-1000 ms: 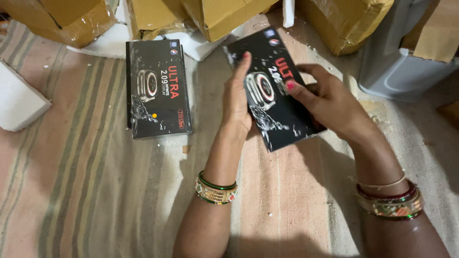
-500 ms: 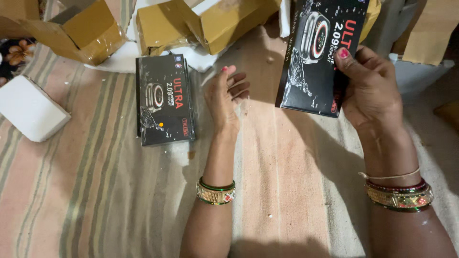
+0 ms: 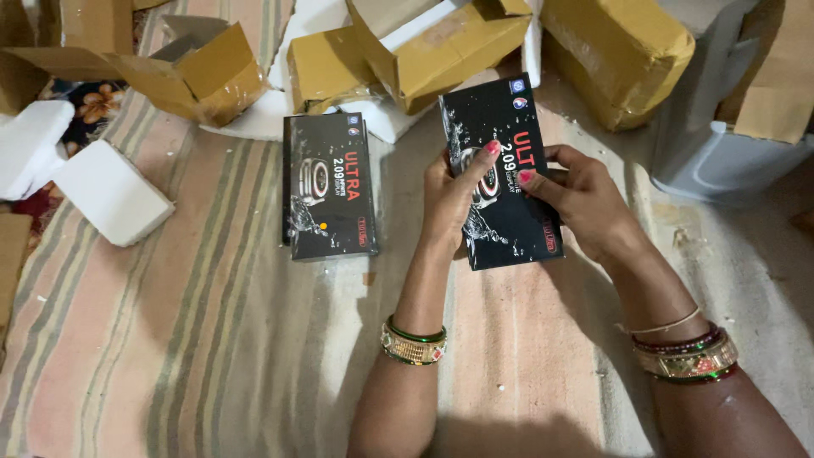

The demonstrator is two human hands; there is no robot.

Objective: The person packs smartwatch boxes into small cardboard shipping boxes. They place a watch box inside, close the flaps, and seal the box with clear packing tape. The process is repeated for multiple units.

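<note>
1. Left hand [image 3: 449, 199] and right hand [image 3: 581, 203] both raised above the floor, forearms reaching in from the near edge, bangles on both wrists.
2. Grip: each hand is pressed onto the black box [image 3: 502, 174], left thumb and right thumb on its printed face, fingers behind.
3. Surface: striped rug [image 3: 170, 339] on the floor; torn cardboard cartons [image 3: 441, 51] and white foam blocks [image 3: 110, 191] along the far edge.
4. The held box sits between the two hands, tilted; a second black box [image 3: 326, 187] lies flat on the rug just left of the left hand.
</note>
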